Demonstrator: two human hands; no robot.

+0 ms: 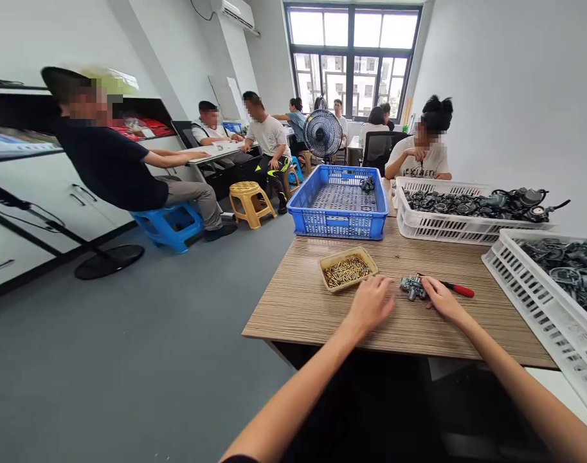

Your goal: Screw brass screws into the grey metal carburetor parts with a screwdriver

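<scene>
My right hand (442, 299) grips a small dark grey metal part (411, 287), with stubby projections, low over the wooden table. A tool with a red handle (463, 290) lies just behind that hand; its working end is partly hidden. My left hand (371, 301) is at the near right edge of a shallow cream tray (325, 280) full of small brass-coloured screws (346, 271). Its fingers are apart and slightly blurred, and I see nothing held in them. The grey part is to the right of my left hand, apart from it.
A blue crate (339, 225) with a dark part inside stands at the table's far edge. Two white crates (442, 235) heaped with dark parts line the right side. A person in a white shirt sits across; others sit near a fan (323, 133) and along the left.
</scene>
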